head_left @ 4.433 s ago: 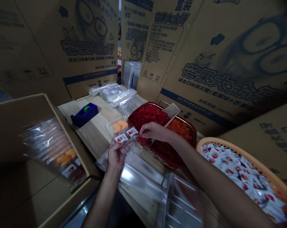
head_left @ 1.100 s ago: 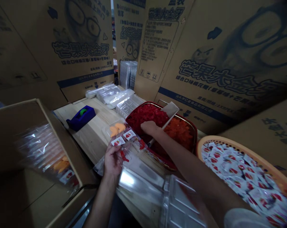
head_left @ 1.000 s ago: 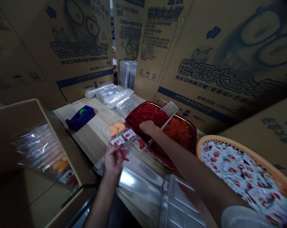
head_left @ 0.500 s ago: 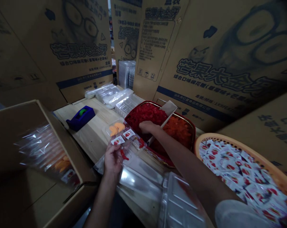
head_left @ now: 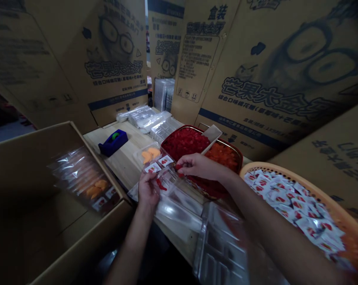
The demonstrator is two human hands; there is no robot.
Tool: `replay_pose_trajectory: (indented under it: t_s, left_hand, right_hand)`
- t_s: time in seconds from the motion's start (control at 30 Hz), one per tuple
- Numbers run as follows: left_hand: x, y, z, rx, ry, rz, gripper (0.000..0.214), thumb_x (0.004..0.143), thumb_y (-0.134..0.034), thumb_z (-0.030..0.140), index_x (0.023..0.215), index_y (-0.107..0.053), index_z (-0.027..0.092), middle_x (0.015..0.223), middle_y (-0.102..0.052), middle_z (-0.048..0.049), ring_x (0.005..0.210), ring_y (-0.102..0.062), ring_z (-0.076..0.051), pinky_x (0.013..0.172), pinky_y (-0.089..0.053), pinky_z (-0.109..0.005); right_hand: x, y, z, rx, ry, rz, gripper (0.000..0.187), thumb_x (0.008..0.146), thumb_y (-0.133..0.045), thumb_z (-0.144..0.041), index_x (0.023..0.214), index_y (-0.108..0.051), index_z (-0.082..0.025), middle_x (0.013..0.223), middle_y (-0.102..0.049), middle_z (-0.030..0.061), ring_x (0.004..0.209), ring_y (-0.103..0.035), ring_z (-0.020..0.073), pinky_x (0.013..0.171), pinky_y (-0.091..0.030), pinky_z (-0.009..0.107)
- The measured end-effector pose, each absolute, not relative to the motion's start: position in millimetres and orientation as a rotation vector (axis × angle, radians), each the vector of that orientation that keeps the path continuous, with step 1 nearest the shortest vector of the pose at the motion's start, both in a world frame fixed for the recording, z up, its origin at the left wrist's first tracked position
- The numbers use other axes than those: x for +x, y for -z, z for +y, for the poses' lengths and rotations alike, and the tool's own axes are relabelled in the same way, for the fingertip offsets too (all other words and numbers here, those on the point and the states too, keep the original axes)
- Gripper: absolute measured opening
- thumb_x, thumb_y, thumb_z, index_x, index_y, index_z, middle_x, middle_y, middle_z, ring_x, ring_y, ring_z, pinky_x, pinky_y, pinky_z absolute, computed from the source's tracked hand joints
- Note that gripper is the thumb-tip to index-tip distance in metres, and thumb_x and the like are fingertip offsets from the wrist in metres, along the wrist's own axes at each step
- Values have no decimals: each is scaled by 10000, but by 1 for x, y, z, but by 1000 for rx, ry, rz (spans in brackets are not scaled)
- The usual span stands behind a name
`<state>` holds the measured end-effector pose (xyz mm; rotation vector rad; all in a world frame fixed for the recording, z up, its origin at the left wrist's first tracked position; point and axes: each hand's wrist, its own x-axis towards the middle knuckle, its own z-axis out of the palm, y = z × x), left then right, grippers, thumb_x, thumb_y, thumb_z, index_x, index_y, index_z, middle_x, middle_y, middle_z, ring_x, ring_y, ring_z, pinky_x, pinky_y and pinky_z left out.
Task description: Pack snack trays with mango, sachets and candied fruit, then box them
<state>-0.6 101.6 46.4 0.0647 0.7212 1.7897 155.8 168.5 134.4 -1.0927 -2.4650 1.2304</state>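
Note:
A clear plastic compartment tray (head_left: 163, 180) lies on the wooden table (head_left: 122, 162). It holds orange pieces (head_left: 150, 154), two small red-and-white sachets (head_left: 158, 164) and a red piece. My left hand (head_left: 147, 192) grips the tray's near edge. My right hand (head_left: 196, 166) hovers over the tray beside the red basket (head_left: 218, 190), its fingers pinched on small red candy pieces. The basket is filled with red and orange candy (head_left: 186, 142), and a flat scoop (head_left: 211, 136) stands in it.
An orange basket (head_left: 315, 194) of red-and-white sachets sits at right. An open cardboard box (head_left: 33, 158) at left holds filled trays in clear wrap. A blue tape dispenser (head_left: 113, 141), stacked empty trays (head_left: 149, 118) and tall printed cartons (head_left: 256, 71) ring the table.
My right hand came out of the red basket with red pieces and moved back over the clear tray. My view shifted a little to the left.

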Motion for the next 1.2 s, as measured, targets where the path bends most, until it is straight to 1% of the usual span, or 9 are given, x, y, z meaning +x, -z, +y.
replay_pose_trajectory:
  t_s: [0.2, 0.3, 0.43, 0.57, 0.67, 0.8, 0.9, 1.03, 1.2]
  left_hand:
    - [9, -58, 71, 32, -1731, 779, 445, 550, -488, -12, 936, -602, 178, 756, -676, -3, 698, -638, -157, 698, -514, -301]
    - [14, -59, 58, 64, -1670, 780, 423, 549, -498, 4, 925, -595, 171, 768, -674, -10, 741, -643, -178, 720, -512, -332]
    - [17, -60, 44, 91, -1570, 748, 437, 561, -501, 25, 968, -582, 161, 816, -675, -37, 783, -644, -200, 778, -503, -394]
    - [18, -63, 31, 81, -1438, 766, 385, 564, -516, 44, 936, -589, 111, 784, -672, -79, 718, -644, -210, 687, -532, -360]
    - [18, -65, 21, 115, -1360, 775, 398, 573, -515, 46, 961, -586, 100, 777, -673, -89, 677, -642, -199, 605, -534, -306]
    - [17, -67, 6, 160, -1303, 720, 446, 602, -485, 44, 1036, -574, 93, 753, -673, -89, 635, -636, -183, 593, -535, -301]
    - [12, -69, -4, 128, -1223, 756, 464, 616, -469, 55, 1071, -562, 70, 777, -682, -117, 666, -651, -209, 580, -537, -301]
    - [4, -74, -15, 105, -1220, 790, 468, 625, -457, 61, 1082, -556, 38, 757, -684, -140, 744, -661, -248, 613, -543, -313]
    - [-3, -81, -21, 141, -1249, 796, 467, 627, -448, 41, 1084, -543, 51, 745, -687, -113, 737, -662, -228, 629, -549, -307]
  right_hand:
    - [154, -130, 117, -1230, -698, -2716, 117, 765, -590, -287, 827, -642, -203, 776, -641, -7, 704, -560, 121, 589, -335, 197]
    - [164, -128, 100, -1269, -633, -2640, 169, 770, -594, -347, 876, -625, -219, 820, -641, -3, 741, -567, 128, 603, -341, 197]
    - [194, -127, 76, -1317, -642, -2300, 187, 857, -451, -299, 918, -601, -205, 895, -632, 18, 801, -568, 125, 689, -388, 200]
    - [228, -102, 42, -1690, -390, -2045, 261, 879, -347, -225, 876, -604, -177, 899, -620, 68, 843, -558, 156, 762, -405, 236]
    - [240, -66, 22, -1873, -284, -2083, 297, 869, -333, -178, 1015, -591, -156, 1049, -594, 109, 988, -526, 189, 864, -383, 278]
    - [246, -25, 13, -1998, -103, -2112, 386, 886, -322, -220, 1236, -461, -134, 1283, -464, 129, 1180, -398, 227, 975, -309, 358]
    - [252, -12, 11, -1988, -45, -2213, 382, 903, -273, -214, 1217, -480, -143, 1233, -508, 114, 1152, -420, 226, 995, -279, 383]
    - [257, -16, 8, -2076, 2, -2233, 380, 876, -262, -119, 1139, -535, -105, 1136, -554, 142, 1061, -481, 227, 948, -326, 343]
    - [235, -28, 14, -1918, 110, -2235, 385, 886, -294, -156, 1227, -471, -141, 1267, -478, 113, 1140, -417, 233, 961, -307, 354]
